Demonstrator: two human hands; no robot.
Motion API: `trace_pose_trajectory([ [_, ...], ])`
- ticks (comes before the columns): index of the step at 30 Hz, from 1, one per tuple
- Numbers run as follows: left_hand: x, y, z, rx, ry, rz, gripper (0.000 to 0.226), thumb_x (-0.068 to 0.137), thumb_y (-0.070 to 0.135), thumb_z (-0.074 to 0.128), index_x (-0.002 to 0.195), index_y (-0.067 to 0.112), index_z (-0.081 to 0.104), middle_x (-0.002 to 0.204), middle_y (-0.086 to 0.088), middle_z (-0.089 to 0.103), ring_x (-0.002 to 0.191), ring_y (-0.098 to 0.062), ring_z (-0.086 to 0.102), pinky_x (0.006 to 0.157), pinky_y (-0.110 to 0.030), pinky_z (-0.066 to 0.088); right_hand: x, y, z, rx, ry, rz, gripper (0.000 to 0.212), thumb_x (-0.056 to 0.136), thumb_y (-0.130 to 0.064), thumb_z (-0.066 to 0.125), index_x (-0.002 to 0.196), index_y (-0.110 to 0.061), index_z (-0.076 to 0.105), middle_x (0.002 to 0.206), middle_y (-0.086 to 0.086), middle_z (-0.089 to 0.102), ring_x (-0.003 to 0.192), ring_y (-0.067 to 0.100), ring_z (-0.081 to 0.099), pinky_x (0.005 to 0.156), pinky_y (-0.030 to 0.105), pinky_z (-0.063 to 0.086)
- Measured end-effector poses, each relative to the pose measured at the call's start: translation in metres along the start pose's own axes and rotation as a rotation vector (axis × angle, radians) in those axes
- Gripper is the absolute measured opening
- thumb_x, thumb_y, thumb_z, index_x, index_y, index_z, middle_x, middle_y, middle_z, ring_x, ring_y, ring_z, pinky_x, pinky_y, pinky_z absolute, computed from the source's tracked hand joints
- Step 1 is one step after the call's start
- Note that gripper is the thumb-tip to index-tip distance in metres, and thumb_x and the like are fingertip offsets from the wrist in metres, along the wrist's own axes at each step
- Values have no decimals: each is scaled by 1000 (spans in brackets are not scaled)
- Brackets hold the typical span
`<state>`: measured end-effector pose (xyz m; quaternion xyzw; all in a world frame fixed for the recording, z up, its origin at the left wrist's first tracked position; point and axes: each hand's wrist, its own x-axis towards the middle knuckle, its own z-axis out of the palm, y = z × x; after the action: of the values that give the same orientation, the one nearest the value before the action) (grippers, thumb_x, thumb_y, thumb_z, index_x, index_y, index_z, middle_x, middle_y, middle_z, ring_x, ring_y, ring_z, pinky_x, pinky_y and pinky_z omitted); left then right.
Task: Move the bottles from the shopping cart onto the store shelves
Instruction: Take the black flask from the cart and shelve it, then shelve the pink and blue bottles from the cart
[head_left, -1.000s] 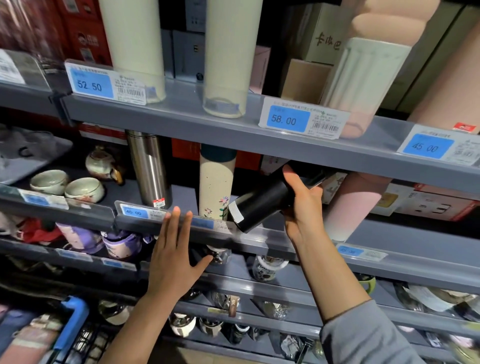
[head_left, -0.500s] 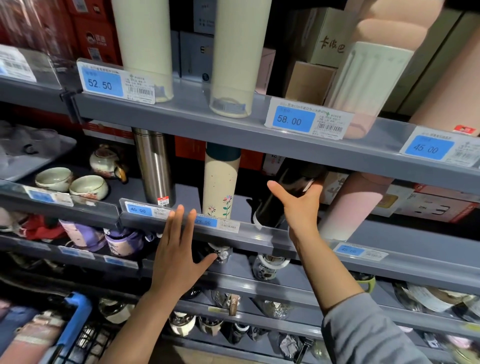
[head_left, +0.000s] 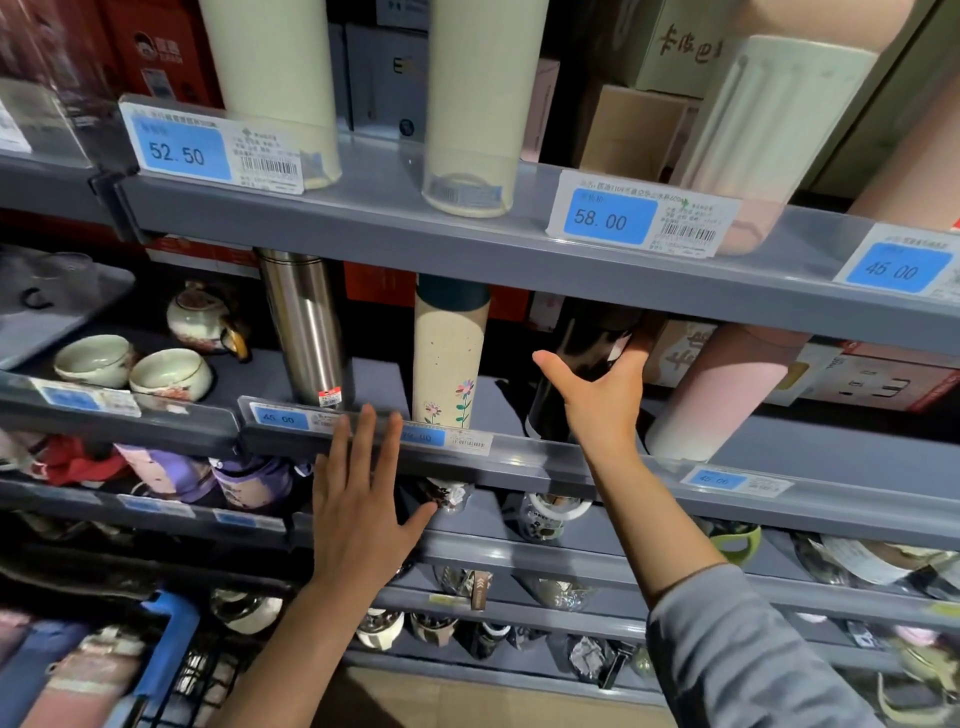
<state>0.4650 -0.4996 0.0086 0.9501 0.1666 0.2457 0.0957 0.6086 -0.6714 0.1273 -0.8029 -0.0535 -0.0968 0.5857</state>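
Grey metal store shelving (head_left: 519, 254) filled the view, with blue price tags clipped along each front rail.

Change versus the frame one second earlier: the black bottle (head_left: 576, 364) then lay tilted, base toward 8 o'clock, clamped in the right hand. It now stood upright on the middle shelf, base down behind the rail. Half a second earlier it was already nearly upright.

Right hand (head_left: 605, 405) was against the black bottle's right side, thumb spread out toward 10 o'clock, fingers reaching round behind the body. Whether the fingers were actually gripping could not be told; they were partly hidden. Left hand (head_left: 363, 499) lay flat with fingers straight, fingertips on the middle shelf's front rail, holding nothing; its place was about the same as before.

Middle shelf contents: a steel flask (head_left: 306, 327) at 9 o'clock from the black bottle, a cream flowered bottle (head_left: 449, 358) just beside it on the left, a pink bottle (head_left: 727, 389) leaning at its 3 o'clock. Further left stood two small bowls (head_left: 132, 369) and a teapot (head_left: 200, 317).

Upper shelf held tall cream bottles (head_left: 478, 104) with cardboard boxes behind.

Shopping cart (head_left: 166, 660) showed at 7 o'clock of the frame, blue handle visible, with a pinkish bottle (head_left: 88, 675) lying inside, blurred.
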Motion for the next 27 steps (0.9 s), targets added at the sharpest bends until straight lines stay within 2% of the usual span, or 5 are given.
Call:
trace_pose_trajectory([
  [4,0,-5,4,6,21,59,117,64,50,81,154,16,16,160,-15,14,146,-36,12,110,-62,24,-3,-1,2,-20,22,19,69,73,-37,82,117,-8,37,94,-13,43,96,12,45,86,25,42],
  [11,-1,-13,5,9,61,139,95,81,54,61,154,13,17,160,-17,14,146,-39,15,110,-62,23,-46,20,-14,-48,32,-5,95,75,-34,81,149,-18,22,149,-1,35,136,8,34,110,22,28],
  [16,-2,-13,2,-60,32,118,105,72,33,80,153,11,18,160,-19,16,146,-39,14,111,-63,24,-101,31,-37,-22,1,-35,68,81,-22,76,137,-25,37,130,-2,51,118,5,51,100,19,41],
  [21,-27,-10,-15,-126,-11,71,85,79,29,74,148,8,30,156,-19,27,145,-39,20,113,-58,26,-150,46,-59,53,-392,95,39,83,-13,73,114,-26,54,94,1,64,84,13,62,75,26,53],
  [27,-140,-3,-61,-229,-415,-151,52,92,45,57,139,23,50,138,0,55,125,-22,51,97,-32,43,-222,81,-75,208,-595,219,17,89,-5,65,97,-19,60,68,-10,54,66,8,51,65,20,43],
])
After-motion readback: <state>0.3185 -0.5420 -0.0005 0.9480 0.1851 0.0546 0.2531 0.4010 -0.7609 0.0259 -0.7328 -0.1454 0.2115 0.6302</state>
